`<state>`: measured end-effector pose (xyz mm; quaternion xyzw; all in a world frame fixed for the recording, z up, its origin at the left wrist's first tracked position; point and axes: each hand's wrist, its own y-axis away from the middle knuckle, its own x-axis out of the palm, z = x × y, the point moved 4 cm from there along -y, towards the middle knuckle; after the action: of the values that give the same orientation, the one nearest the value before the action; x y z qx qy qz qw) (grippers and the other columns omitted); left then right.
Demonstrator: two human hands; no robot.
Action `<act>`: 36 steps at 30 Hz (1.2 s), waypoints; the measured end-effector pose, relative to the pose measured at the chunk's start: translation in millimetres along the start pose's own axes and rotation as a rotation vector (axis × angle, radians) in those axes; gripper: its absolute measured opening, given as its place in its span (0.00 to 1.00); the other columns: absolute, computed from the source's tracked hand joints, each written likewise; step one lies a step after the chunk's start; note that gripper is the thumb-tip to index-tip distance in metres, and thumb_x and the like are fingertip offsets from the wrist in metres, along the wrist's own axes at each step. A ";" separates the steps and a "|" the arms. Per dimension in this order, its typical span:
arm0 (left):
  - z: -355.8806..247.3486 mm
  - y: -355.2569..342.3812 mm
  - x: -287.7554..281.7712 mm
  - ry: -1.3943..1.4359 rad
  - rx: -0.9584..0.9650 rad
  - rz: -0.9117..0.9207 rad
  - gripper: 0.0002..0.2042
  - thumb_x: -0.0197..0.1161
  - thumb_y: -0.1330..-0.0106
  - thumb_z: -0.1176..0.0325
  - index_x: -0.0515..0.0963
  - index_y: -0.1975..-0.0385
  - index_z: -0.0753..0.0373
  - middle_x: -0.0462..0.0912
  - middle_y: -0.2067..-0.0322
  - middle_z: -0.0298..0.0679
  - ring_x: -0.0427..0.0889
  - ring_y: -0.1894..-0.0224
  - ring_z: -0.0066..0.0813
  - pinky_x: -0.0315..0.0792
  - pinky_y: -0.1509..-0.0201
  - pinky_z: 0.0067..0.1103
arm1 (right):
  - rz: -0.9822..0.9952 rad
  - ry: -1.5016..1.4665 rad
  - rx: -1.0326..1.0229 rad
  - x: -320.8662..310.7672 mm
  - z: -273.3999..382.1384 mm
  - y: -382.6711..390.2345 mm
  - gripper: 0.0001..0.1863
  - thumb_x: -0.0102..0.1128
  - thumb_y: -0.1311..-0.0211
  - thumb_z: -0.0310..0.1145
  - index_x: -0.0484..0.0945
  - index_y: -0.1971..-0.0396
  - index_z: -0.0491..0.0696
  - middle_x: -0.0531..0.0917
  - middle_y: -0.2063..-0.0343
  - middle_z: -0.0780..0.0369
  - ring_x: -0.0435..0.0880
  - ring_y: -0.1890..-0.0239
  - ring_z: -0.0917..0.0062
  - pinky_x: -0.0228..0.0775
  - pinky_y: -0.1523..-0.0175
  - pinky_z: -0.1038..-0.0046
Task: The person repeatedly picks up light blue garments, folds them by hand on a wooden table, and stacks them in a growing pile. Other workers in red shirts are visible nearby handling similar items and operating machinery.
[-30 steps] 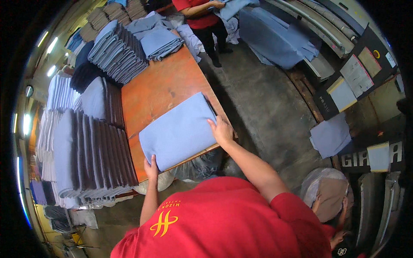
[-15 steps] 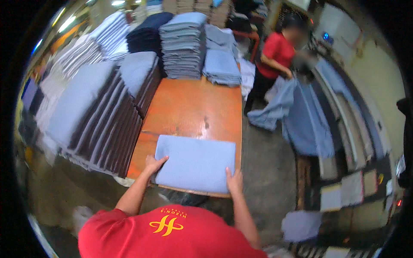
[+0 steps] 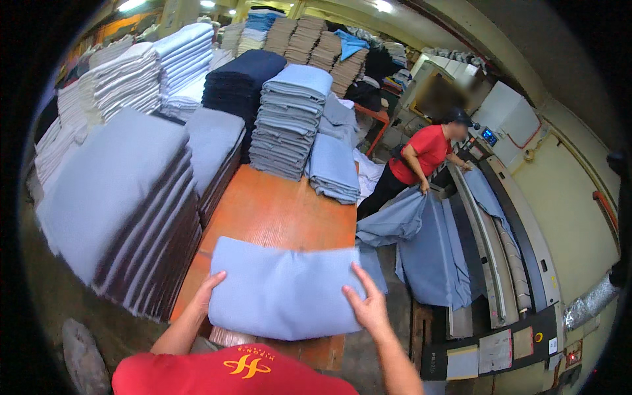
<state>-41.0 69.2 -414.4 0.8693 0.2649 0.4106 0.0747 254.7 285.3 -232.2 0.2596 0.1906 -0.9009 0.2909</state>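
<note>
A folded light blue cloth (image 3: 283, 286) lies across the near end of the orange wooden table (image 3: 263, 210), its upper edge a little blurred. My left hand (image 3: 205, 296) is closed on the cloth's left end, thumb on top. My right hand (image 3: 365, 303) grips the right end, thumb and fingers on the cloth's face and edge. Tall stacks of folded grey-blue cloth (image 3: 112, 197) stand along the table's left side, and a lighter blue-grey pile (image 3: 289, 118) stands at its far end.
Navy (image 3: 237, 85) and white piles (image 3: 118, 85) rise at the back left, brown stacks (image 3: 309, 43) behind. A co-worker in a red shirt (image 3: 421, 155) stands at a long roller machine (image 3: 500, 263) on the right, holding draped blue cloth (image 3: 431, 250).
My view has swung up toward the table's far end. My hands still hold the cloth, which has shifted and buckled slightly. The co-worker has leaned over the machine.
</note>
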 end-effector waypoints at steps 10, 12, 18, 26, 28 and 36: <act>-262.4 -164.7 204.1 0.107 0.935 0.215 0.19 0.61 0.38 0.58 0.76 0.55 0.67 0.79 0.61 0.40 0.78 0.58 0.29 0.71 0.53 0.23 | -0.567 0.817 -1.120 -128.5 322.7 -317.9 0.23 0.62 0.42 0.44 0.77 0.48 0.52 0.79 0.51 0.55 0.76 0.46 0.61 0.66 0.41 0.65; -335.5 -225.5 266.8 0.228 1.172 0.299 0.22 0.64 0.40 0.64 0.71 0.48 0.67 0.77 0.55 0.41 0.77 0.55 0.30 0.71 0.50 0.25 | -0.819 0.761 -1.205 -132.3 347.1 -356.5 0.20 0.62 0.44 0.39 0.77 0.52 0.48 0.77 0.51 0.52 0.75 0.47 0.58 0.68 0.44 0.62; -436.0 -444.3 339.2 0.435 1.164 0.087 0.30 0.64 0.44 0.78 0.58 0.41 0.69 0.70 0.45 0.46 0.71 0.45 0.38 0.66 0.41 0.31 | -0.518 0.883 -1.195 -93.7 213.1 -343.0 0.22 0.65 0.47 0.37 0.77 0.51 0.50 0.75 0.46 0.54 0.74 0.45 0.60 0.63 0.40 0.61; -417.4 -586.4 248.8 0.007 0.648 -0.266 0.24 0.56 0.35 0.62 0.62 0.42 0.62 0.69 0.43 0.45 0.70 0.43 0.46 0.72 0.45 0.46 | -0.112 0.677 -0.129 -28.8 -91.2 -207.1 0.22 0.65 0.44 0.37 0.75 0.50 0.47 0.69 0.42 0.51 0.70 0.43 0.56 0.61 0.40 0.57; -427.9 -581.2 256.1 0.056 0.543 -0.144 0.20 0.53 0.32 0.60 0.66 0.43 0.63 0.70 0.44 0.45 0.71 0.43 0.46 0.71 0.42 0.45 | -0.032 0.615 0.120 -20.7 -128.5 -176.3 0.22 0.65 0.44 0.38 0.76 0.50 0.47 0.70 0.42 0.50 0.71 0.44 0.55 0.62 0.40 0.58; -355.3 -482.4 291.2 -0.181 0.579 0.030 0.31 0.65 0.40 0.53 0.64 0.42 0.63 0.69 0.44 0.46 0.74 0.46 0.43 0.70 0.41 0.36 | -0.004 0.472 0.142 31.5 -168.6 -104.5 0.21 0.61 0.40 0.40 0.75 0.50 0.44 0.73 0.45 0.49 0.71 0.43 0.56 0.61 0.39 0.60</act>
<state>-349.1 599.4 -154.2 0.8912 0.3504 0.2401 -0.1591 227.8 434.5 -363.9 0.4825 0.1900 -0.8269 0.2175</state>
